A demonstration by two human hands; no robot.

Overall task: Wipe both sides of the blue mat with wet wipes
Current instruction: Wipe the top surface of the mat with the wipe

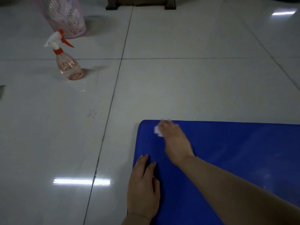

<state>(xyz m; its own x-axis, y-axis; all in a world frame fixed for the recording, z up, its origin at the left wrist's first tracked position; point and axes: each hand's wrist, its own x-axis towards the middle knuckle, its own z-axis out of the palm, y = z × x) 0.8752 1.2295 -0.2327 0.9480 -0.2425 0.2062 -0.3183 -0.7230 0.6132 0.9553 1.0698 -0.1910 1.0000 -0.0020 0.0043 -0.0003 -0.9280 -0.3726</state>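
The blue mat [227,168] is laid flat on the tiled floor [178,88], one face up. The right hand [174,140] is seen blurred at the far left corner, pressing a white wet wipe [157,131] onto the mat; whether the fingers curl round the wipe cannot be told. The left hand [143,184] is rested flat, fingers straight, on the near left edge. The upper face is judged partly wiped; how much cannot be read. The underside is judged still to be done. A spray bottle [66,62] and pink basket [66,15] stand apart.
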